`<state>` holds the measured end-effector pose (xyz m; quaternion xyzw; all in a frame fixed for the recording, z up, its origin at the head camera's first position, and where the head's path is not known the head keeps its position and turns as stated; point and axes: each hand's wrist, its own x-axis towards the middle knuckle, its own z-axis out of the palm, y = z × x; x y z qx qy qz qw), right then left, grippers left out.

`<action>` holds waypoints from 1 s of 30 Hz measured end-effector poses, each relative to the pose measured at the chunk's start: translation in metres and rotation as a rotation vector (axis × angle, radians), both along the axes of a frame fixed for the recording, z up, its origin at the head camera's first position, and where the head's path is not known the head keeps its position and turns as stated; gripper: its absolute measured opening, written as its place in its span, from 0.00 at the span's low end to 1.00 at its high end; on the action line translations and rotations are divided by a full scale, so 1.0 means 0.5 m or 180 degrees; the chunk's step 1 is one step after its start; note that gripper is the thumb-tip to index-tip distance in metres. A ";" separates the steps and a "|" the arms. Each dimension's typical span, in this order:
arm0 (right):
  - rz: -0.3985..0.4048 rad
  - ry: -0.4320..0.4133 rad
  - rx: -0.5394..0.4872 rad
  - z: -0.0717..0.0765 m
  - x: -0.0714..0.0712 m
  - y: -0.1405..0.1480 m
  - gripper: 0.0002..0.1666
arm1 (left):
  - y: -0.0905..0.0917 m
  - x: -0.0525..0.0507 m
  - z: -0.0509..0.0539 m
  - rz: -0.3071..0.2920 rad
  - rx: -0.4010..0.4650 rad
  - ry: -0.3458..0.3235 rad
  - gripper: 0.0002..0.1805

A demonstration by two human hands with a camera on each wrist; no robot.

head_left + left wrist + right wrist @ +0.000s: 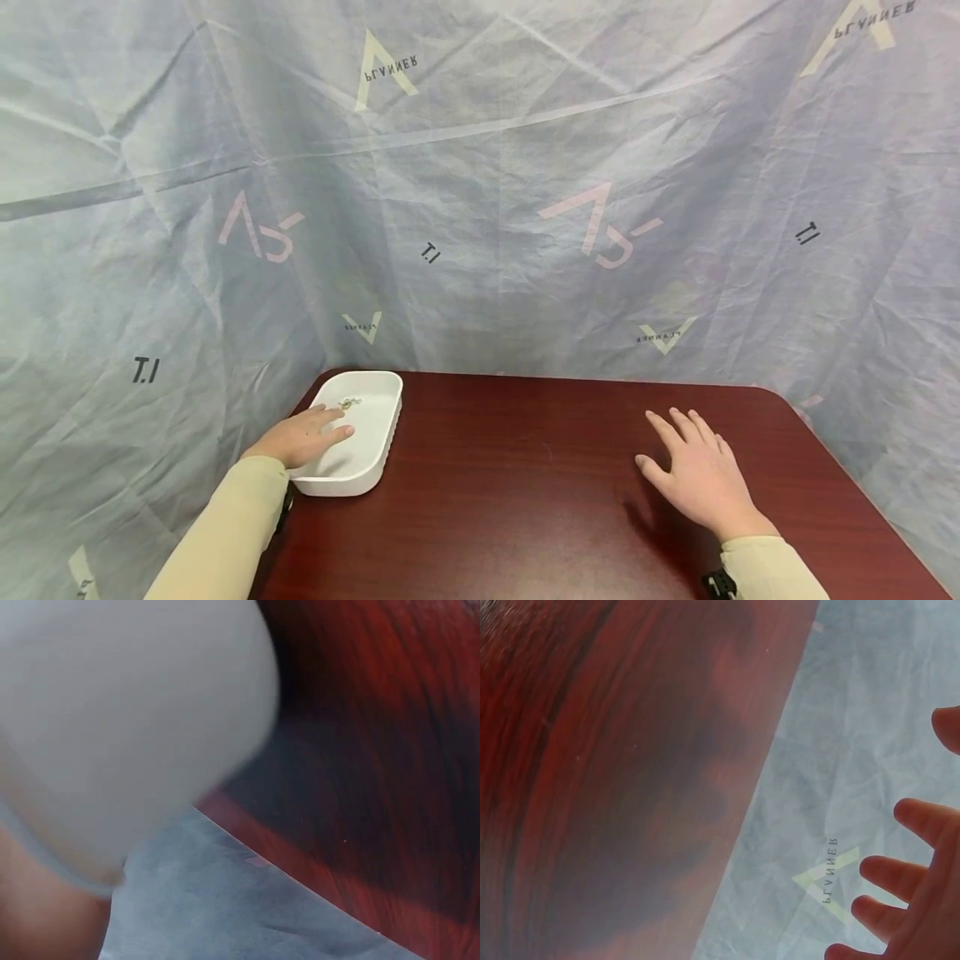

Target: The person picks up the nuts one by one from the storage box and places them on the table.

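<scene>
A white rectangular tray (pixel 392 414) with rounded corners lies on the left side of the table. Over its left part stretches my left hand (pixel 300 437), fingers extended and thumb spread; whether it touches the tray I cannot tell. Inside the tray, just past the fingertips, is a small greenish-gold item or mark (pixel 347 404), too small to make out. In the left wrist view the blurred tray wall (pixel 135 712) hides most of that hand (pixel 49 900). At the right, my right hand (pixel 705 483) hovers above the table with spread fingers, holding nothing.
The dark red wood-grain table (pixel 517 467) has a rounded far-right corner. A grey-blue printed cloth (pixel 480 208) hangs behind it and along both sides. Dark wrist straps show beneath the pale sleeves (pixel 225 533).
</scene>
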<state>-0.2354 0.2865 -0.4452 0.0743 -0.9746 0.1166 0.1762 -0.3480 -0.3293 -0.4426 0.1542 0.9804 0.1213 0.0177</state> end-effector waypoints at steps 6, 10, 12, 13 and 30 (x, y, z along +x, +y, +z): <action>0.0010 -0.0039 -0.0021 0.001 0.002 0.000 0.45 | 0.017 0.011 0.011 -0.0165 0.0009 -0.0071 0.41; 0.0026 -0.0014 -0.0007 0.000 0.002 0.000 0.45 | 0.027 0.016 0.011 -0.0274 -0.0003 -0.0031 0.39; 0.0031 -0.0002 0.0006 -0.001 0.002 0.001 0.45 | 0.031 0.018 0.009 -0.0363 -0.0004 0.0019 0.38; 0.0029 0.0003 0.0011 -0.001 0.002 0.001 0.44 | 0.032 0.019 0.006 -0.0391 -0.0003 0.0041 0.37; 0.0036 0.0018 0.0015 0.012 -0.001 -0.003 0.45 | 0.111 0.059 -0.010 -0.1160 -0.0174 0.0293 0.37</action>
